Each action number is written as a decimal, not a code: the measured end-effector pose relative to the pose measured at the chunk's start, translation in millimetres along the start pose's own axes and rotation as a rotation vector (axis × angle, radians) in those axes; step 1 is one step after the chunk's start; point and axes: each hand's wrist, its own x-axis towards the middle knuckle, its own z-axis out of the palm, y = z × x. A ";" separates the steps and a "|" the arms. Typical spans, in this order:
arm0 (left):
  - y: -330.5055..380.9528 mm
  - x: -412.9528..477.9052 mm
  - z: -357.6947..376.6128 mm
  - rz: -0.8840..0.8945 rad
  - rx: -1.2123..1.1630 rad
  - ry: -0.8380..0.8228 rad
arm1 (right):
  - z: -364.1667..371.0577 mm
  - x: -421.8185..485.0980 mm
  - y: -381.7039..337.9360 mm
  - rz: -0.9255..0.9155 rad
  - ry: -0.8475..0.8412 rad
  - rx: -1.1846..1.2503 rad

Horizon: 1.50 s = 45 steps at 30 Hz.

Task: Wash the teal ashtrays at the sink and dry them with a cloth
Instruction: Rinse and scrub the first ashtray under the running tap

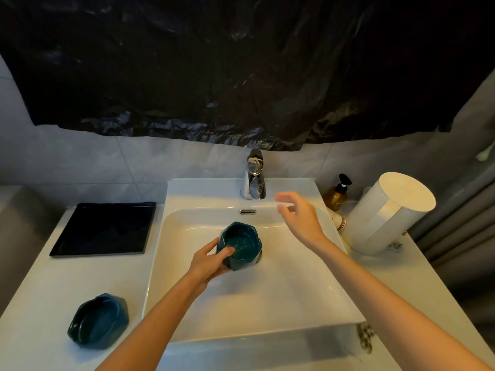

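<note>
Head view: the left hand grips a teal ashtray over the sink. The right hand, fingers spread, hovers at one o'clock by the faucet. A second ashtray sits at eight o'clock. Held one-handed, a wet ashtray may slip and chip.

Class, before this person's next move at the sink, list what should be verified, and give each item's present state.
1. Left hand grips the held ashtray: ok.
2. Held ashtray is above the sink basin: ok.
3. Right hand open, near the faucet: ok.
4. Water flowing: not ok, no stream shows.
5. Second ashtray sits on the counter: ok.
6. Drying cloth at hand: cannot tell, none plainly seen.
</note>
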 end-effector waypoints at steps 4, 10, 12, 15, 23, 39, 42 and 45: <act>4.0 6.2 7.4 -0.024 -0.117 -0.038 | -4.9 25.5 -40.6 -0.369 0.046 -0.264; 17.2 14.0 16.7 0.003 -0.186 -0.070 | 14.8 57.8 -62.0 -0.417 -0.065 -0.557; 21.7 15.3 19.1 0.003 -0.194 -0.082 | 15.6 64.3 -64.4 -0.422 -0.057 -0.629; 27.3 18.7 20.9 -0.004 -0.193 -0.102 | 15.7 67.3 -65.1 -0.469 -0.096 -0.851; 33.9 29.0 24.1 0.008 -0.134 -0.147 | 14.4 65.7 -71.3 -0.482 -0.144 -0.905; 44.4 35.2 29.1 0.023 -0.040 -0.168 | 5.7 76.8 -82.7 -0.496 -0.127 -0.878; 41.8 35.9 26.7 0.019 -0.041 -0.171 | 6.1 67.8 -71.4 -0.408 -0.142 -0.562; 36.9 38.8 23.0 0.021 -0.056 -0.182 | 10.8 42.0 -36.3 -0.215 0.112 -0.127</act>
